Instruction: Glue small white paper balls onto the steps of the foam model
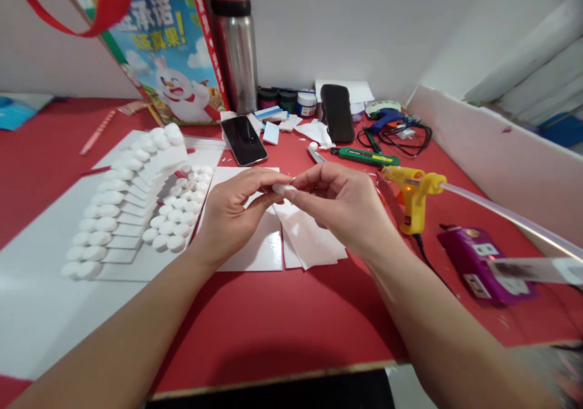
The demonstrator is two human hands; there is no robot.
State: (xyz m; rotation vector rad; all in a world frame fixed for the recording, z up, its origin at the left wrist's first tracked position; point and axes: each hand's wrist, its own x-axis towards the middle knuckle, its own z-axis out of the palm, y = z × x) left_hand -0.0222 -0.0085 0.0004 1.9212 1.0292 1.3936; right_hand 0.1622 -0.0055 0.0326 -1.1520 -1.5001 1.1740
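Between the fingertips of both hands is a small white piece (283, 188), pinched from either side above the table. My left hand (239, 209) is closed on its left end, thumb below and fingers above. My right hand (341, 199) pinches its right end. Under the hands lie a glossy white sheet (255, 248) and some pale paper pieces (319, 245). To the left, rows of white rounded pieces (109, 210) line a stepped stack of white cards, and a cluster of small white discs (175, 226) sits beside them.
A yellow glue gun (412, 193) with a long clear stick stands right of my right hand, near a purple box (485, 263). Behind are two phones (245, 140), a green tool (364, 156), a steel bottle (237, 50) and a printed bag (168, 56).
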